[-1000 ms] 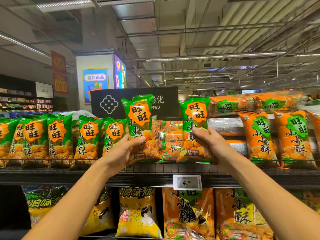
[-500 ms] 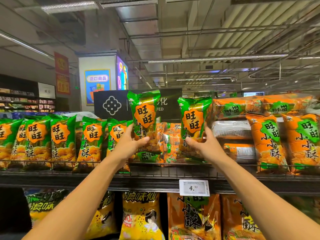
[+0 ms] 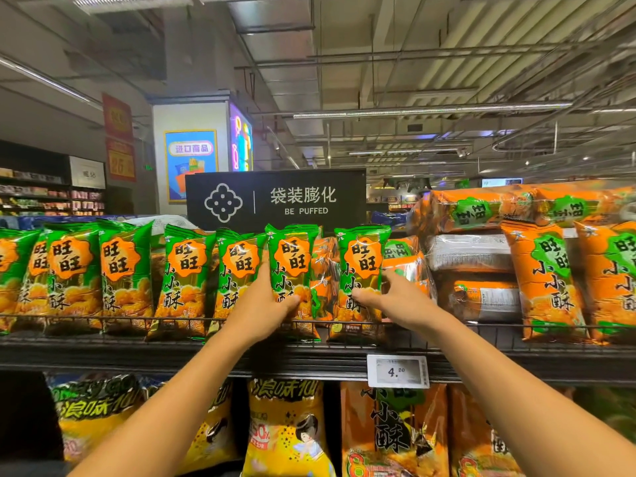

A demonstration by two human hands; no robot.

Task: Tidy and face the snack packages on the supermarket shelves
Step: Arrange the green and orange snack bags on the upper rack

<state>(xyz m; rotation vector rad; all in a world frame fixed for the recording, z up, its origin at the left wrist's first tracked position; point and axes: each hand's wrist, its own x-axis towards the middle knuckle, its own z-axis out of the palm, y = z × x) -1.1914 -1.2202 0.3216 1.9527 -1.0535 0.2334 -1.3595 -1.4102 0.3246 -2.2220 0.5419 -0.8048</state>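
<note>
Green snack bags with orange badges stand upright in a row on the top wire shelf [image 3: 103, 352]. My left hand [image 3: 265, 304] grips one green bag [image 3: 292, 266] near its lower half, thumb across the front. My right hand [image 3: 395, 297] grips the neighbouring green bag [image 3: 361, 266] the same way. Both bags stand upright on the shelf behind its low wire rail, faces forward. Between and behind them lie orange bags [image 3: 323, 270], tilted and jumbled.
Orange bags [image 3: 547, 284] stand and lie stacked at the right of the shelf. A black sign [image 3: 275, 201] rises behind the row. A price tag [image 3: 397, 371] hangs on the shelf edge. Yellow bags [image 3: 285, 428] and further orange bags fill the shelf below.
Both hands have lowered their green bags from above the shelf down onto it, upright beside the green row. The view has tilted up and moved closer.
</note>
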